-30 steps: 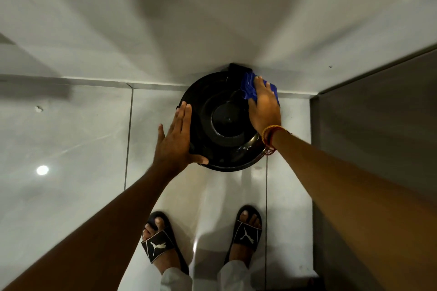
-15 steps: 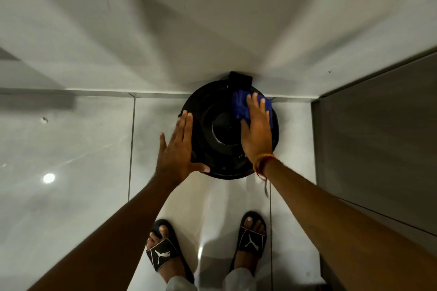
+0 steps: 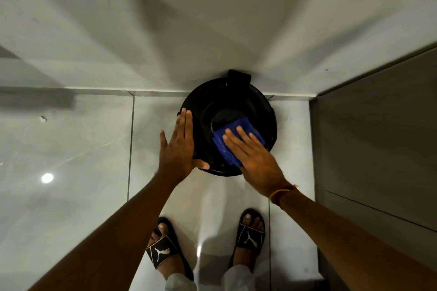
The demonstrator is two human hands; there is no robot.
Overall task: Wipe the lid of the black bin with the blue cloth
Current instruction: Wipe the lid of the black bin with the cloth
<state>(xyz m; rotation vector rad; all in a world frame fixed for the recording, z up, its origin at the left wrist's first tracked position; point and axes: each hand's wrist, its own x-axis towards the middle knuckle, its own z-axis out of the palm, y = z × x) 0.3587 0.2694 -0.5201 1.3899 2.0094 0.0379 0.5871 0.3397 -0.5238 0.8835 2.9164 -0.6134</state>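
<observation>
The round black bin stands on the floor against the wall, its glossy lid [image 3: 248, 104] facing up with a hinge block at the far side. A folded blue cloth [image 3: 238, 130] lies on the near right part of the lid. My right hand [image 3: 257, 163] presses flat on the cloth, fingers spread and pointing up-left. My left hand [image 3: 179, 146] rests flat against the bin's left rim, fingers straight, thumb hooked along the near edge.
A white wall [image 3: 212, 19] rises right behind the bin. A dark grey cabinet panel [image 3: 378, 149] stands close on the right. Glossy grey floor tiles [image 3: 71, 149] spread to the left. My feet in black slides [image 3: 250, 234] stand just before the bin.
My right hand has dragged the blue cloth from the lid's far right edge down to its near right part. My left hand has stayed on the left rim.
</observation>
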